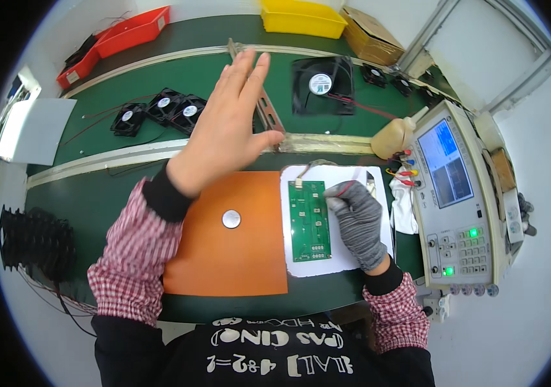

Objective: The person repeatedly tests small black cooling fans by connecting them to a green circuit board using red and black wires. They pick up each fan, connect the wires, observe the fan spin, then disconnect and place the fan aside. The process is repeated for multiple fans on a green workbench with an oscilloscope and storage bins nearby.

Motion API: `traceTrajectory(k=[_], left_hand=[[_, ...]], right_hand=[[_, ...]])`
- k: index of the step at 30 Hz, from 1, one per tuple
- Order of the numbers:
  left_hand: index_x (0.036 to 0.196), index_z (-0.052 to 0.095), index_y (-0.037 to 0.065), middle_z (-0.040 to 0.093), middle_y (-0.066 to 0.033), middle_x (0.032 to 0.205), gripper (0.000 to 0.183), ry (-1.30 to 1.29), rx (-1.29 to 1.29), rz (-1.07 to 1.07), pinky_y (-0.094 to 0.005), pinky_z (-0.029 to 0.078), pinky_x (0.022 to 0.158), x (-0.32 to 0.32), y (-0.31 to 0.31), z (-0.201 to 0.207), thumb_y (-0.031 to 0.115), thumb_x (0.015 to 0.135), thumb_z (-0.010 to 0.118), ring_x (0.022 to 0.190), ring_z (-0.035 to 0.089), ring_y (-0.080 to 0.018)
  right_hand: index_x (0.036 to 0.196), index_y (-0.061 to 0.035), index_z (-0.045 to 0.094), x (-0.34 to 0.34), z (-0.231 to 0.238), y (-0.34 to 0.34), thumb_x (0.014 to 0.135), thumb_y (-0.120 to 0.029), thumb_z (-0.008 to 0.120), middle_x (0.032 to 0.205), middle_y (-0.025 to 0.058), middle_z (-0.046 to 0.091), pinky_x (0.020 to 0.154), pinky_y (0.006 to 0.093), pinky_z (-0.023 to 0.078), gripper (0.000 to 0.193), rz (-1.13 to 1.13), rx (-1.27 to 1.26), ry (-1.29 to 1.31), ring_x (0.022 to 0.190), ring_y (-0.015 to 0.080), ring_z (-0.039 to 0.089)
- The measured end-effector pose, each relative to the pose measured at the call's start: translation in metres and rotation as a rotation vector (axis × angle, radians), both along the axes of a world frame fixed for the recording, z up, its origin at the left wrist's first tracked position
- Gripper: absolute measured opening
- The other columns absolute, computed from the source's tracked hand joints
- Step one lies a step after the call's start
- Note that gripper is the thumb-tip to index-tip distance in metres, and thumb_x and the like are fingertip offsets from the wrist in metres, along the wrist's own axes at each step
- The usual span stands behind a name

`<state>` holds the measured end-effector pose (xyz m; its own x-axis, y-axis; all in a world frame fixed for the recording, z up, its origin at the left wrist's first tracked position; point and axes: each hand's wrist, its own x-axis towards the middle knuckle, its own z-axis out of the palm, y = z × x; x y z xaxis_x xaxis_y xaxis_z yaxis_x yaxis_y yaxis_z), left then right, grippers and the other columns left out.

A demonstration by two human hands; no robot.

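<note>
Green circuit board [310,226]: flat on white sheet [314,269] — reference centre for all clock positions below.
White connector [299,183]: at the 11 o'clock corner of the board, with wires leading off toward 12.
Right hand [356,222]: grey-gloved, at 3 o'clock, partly curled with fingertips drawn together near the board's edge, close to thin red wire [346,188] — grip on wire not determinable.
Left hand [227,122]: bare, raised toward 11 o'clock above the bench, spread wide, holding nothing.
White disc [231,219]: at 9 o'clock, resting on orange mat [224,271].
Large black fan [320,84]: at 12 o'clock.
Smaller black fans [163,106]: toward 10 o'clock, clustered together.
Bench instrument [459,216]: at 3 o'clock, with lit screen [444,161].
</note>
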<state>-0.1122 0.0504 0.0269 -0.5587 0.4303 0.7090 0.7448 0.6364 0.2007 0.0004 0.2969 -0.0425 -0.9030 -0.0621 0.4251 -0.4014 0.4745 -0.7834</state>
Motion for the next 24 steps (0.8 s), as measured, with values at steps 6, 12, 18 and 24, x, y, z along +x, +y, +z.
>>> traceTrajectory(k=[6,12,18,24], left_hand=[[0.122,0.046,-0.006,0.048,-0.0261,0.119,0.070,-0.350,-0.320,0.264,-0.0517,0.028,0.111,-0.058,-0.042,-0.055,0.008,0.059,0.074,0.118,0.044,-0.0449],[0.120,0.046,-0.004,0.048,-0.0225,0.118,0.067,-0.072,0.264,-0.387,-0.0436,0.046,0.092,0.086,0.029,0.008,0.009,0.064,0.078,0.110,0.053,-0.0359],[0.112,0.050,0.000,0.056,-0.0176,0.114,0.059,0.379,0.114,-0.049,-0.0363,0.049,0.089,0.107,-0.062,0.071,0.028,0.073,0.083,0.102,0.061,-0.0296],[0.107,0.054,0.008,0.058,-0.0022,0.094,0.028,-0.168,0.884,0.175,-0.0257,0.048,0.065,0.057,-0.143,0.013,0.036,0.099,0.054,0.077,0.061,-0.0121]], right_hand=[[0.105,-0.0018,0.063,0.003,-0.002,-0.009,0.080,-0.011,0.077,0.090,0.0040,0.064,0.072,0.0239,0.049,0.030,0.073,-0.190,-0.085,0.075,0.0089,0.056],[0.119,-0.0017,0.061,0.017,0.025,-0.006,0.072,-0.015,0.084,0.101,0.0055,0.068,0.084,0.0267,0.050,0.054,0.454,-0.223,-0.566,0.094,0.0134,0.062],[0.091,-0.0066,0.072,0.016,0.036,-0.002,0.076,-0.015,0.079,0.088,0.0048,0.068,0.079,0.0301,0.050,0.018,1.155,-0.054,-0.871,0.087,0.0164,0.065],[0.086,-0.0036,0.066,0.012,0.033,0.003,0.075,-0.011,0.078,0.089,0.0049,0.064,0.079,0.0297,0.050,0.018,0.809,-0.288,-0.601,0.086,0.0165,0.063]])
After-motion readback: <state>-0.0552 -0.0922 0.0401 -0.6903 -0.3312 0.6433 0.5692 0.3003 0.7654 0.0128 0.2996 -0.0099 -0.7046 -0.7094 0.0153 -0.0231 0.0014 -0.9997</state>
